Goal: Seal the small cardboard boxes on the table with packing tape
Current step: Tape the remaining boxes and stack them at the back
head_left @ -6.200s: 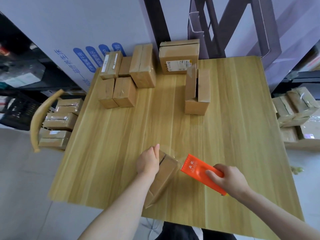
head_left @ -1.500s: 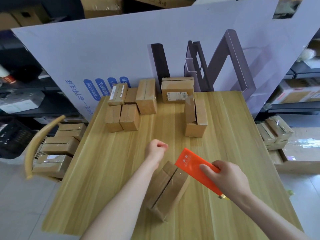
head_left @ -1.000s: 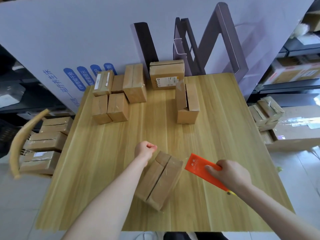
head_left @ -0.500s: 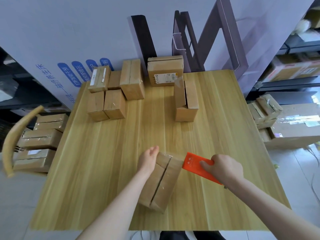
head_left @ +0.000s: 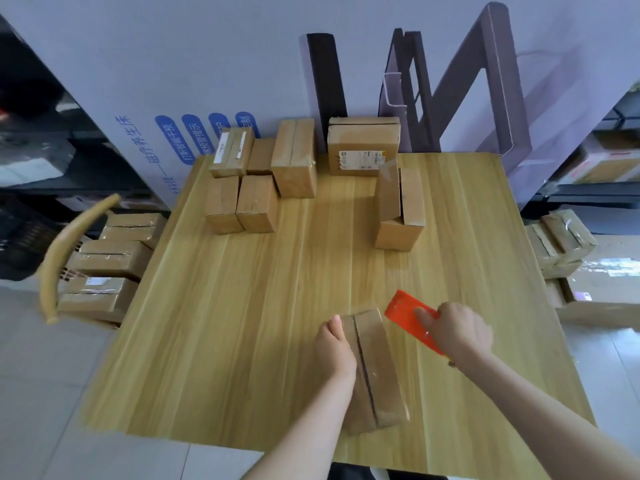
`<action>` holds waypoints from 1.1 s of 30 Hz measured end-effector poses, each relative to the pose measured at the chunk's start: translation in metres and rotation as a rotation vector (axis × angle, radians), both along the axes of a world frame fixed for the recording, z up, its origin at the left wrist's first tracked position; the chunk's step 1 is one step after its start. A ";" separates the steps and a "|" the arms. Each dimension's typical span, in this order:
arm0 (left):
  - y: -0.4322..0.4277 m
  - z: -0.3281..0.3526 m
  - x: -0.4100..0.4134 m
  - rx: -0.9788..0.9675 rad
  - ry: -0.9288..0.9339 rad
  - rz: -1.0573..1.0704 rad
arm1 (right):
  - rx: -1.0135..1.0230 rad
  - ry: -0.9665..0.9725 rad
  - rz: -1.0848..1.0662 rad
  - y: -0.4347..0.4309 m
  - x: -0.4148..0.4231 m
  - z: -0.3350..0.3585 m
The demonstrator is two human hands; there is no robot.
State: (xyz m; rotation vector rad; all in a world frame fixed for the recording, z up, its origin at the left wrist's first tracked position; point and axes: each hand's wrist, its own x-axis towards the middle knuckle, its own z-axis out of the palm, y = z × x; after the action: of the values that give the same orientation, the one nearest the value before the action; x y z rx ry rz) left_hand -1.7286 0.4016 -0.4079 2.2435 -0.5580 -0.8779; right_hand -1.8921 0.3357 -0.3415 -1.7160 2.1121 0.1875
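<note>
A small cardboard box [head_left: 375, 368] lies near the table's front edge, its top seam running away from me. My left hand [head_left: 334, 348] rests on the box's left side with the fingers against its far left corner. My right hand [head_left: 457, 332] grips an orange tape dispenser [head_left: 407, 315], whose front end sits just off the box's far right corner. Clear tape shines along the box's right side. An open-flapped box [head_left: 398, 213] stands at the middle right of the table [head_left: 242, 323].
Several closed boxes [head_left: 258, 181] are grouped at the table's far left, a larger labelled box [head_left: 363, 147] at the far middle. A chair with stacked boxes [head_left: 104, 268] stands left of the table. More boxes [head_left: 561, 240] sit on the floor at right.
The box has turned so its seam points more straight away from me. My left hand went from above the box to its left side. The dispenser stays at the far right corner.
</note>
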 end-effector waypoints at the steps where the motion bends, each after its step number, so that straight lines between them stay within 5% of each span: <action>1: 0.000 0.001 -0.013 -0.036 0.069 0.124 | -0.040 -0.105 -0.121 0.000 -0.008 0.009; 4: -0.004 0.016 -0.041 -0.135 0.272 0.431 | -0.193 -0.531 -0.426 0.006 -0.015 0.032; 7: -0.006 0.022 -0.044 -0.130 0.233 0.392 | -0.213 -0.787 -0.684 0.023 -0.010 0.035; 12: -0.006 0.000 -0.016 -0.365 -0.423 -0.351 | -0.191 -0.859 -0.733 0.033 0.004 0.026; 15: -0.021 0.019 -0.014 -0.360 -0.416 -0.764 | -0.176 -0.858 -0.719 0.029 0.005 0.025; 20: -0.038 0.019 -0.023 -0.066 -0.471 -0.915 | -0.176 -0.873 -0.747 0.030 0.000 0.023; 28: -0.061 0.028 -0.007 0.099 -0.202 -0.924 | -0.175 -0.888 -0.787 0.026 -0.001 0.020; 33: -0.074 0.020 0.004 0.190 0.160 -0.832 | -0.180 -0.894 -0.798 0.028 0.000 0.022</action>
State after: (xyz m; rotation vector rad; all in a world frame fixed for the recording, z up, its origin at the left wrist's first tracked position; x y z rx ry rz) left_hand -1.7249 0.3280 -0.3881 2.0567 -1.4259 -1.5437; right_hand -1.8925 0.3639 -0.3195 -0.6585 1.9026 -0.8475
